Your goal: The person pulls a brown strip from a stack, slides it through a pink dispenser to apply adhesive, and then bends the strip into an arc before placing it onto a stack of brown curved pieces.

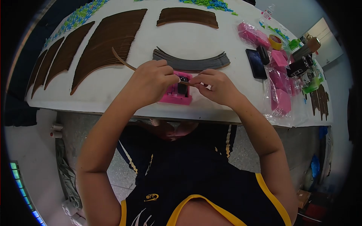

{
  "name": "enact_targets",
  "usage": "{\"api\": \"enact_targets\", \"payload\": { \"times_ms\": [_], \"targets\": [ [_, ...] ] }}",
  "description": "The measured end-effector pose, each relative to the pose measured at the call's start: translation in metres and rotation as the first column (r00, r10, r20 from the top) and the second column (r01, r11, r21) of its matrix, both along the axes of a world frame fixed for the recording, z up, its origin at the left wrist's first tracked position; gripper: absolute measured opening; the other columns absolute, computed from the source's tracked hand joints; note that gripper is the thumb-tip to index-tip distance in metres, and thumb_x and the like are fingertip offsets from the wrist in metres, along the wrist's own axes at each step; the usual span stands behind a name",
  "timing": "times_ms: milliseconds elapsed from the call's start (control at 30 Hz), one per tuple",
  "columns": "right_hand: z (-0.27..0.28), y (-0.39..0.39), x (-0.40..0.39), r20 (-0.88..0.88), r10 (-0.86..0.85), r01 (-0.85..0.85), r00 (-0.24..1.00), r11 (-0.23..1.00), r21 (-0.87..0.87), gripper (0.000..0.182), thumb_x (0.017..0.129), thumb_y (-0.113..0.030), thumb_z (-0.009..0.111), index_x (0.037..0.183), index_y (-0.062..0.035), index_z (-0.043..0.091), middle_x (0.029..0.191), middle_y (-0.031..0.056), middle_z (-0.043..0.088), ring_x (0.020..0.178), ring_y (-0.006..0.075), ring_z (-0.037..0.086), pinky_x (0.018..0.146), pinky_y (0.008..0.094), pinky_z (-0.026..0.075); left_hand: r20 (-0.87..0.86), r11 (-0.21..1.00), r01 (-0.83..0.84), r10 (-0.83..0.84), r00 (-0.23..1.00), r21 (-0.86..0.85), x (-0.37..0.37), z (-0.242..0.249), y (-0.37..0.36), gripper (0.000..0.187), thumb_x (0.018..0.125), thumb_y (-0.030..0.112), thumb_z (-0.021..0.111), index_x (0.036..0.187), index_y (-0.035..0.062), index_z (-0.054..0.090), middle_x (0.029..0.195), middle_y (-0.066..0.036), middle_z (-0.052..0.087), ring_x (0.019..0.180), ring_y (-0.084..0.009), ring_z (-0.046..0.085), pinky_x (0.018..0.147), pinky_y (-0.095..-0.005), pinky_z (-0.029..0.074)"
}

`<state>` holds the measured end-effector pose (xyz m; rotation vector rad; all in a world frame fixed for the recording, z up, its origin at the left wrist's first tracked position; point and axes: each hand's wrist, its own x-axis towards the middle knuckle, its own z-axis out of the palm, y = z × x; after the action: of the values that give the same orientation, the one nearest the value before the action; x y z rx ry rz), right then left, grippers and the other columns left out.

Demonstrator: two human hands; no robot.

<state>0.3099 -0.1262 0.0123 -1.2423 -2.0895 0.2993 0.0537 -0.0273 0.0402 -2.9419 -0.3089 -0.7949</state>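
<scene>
A thin curved brown strip (122, 60) runs under my left hand (154, 80), its free end sticking out to the upper left. My left hand is closed on the strip, fingertips over a small pink block-like fixture (175, 99) with a dark part (183, 89) in its middle. From the other side, my right hand (218, 86) pinches the strip's near end just above that dark part. My fingers hide much of the fixture. Right behind both hands lies a curved stack of grey strips (192, 62) with a brown edge.
Brown strip stacks (109, 41) fan across the left, with another stack (187, 17) behind. Blue and green pieces (81, 18) lie along the back. To the right are a phone (256, 64), pink bagged blocks (281, 100), yellow tape (275, 42) and a bottle (307, 47).
</scene>
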Motion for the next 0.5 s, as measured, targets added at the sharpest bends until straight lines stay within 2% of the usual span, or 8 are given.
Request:
{"api": "enact_targets", "payload": {
  "times_ms": [500],
  "targets": [
    [-0.0103,-0.0005,0.0037,0.001,-0.013,0.013,1.000,0.999,0.036,0.028,0.083,-0.001,0.074,0.107,-0.0142,0.079,0.092,0.0075,0.072,0.084,0.0260,0.070,0.071,0.0376,0.059,-0.006,0.999,0.013,-0.014,1.000,-0.050,0.0010,-0.0005,-0.0013,0.012,0.078,0.009,0.074,0.089,0.0089,0.077,0.081,-0.004,0.066,0.085,-0.0229,0.063,0.076,-0.0371,0.055]
  ]
}}
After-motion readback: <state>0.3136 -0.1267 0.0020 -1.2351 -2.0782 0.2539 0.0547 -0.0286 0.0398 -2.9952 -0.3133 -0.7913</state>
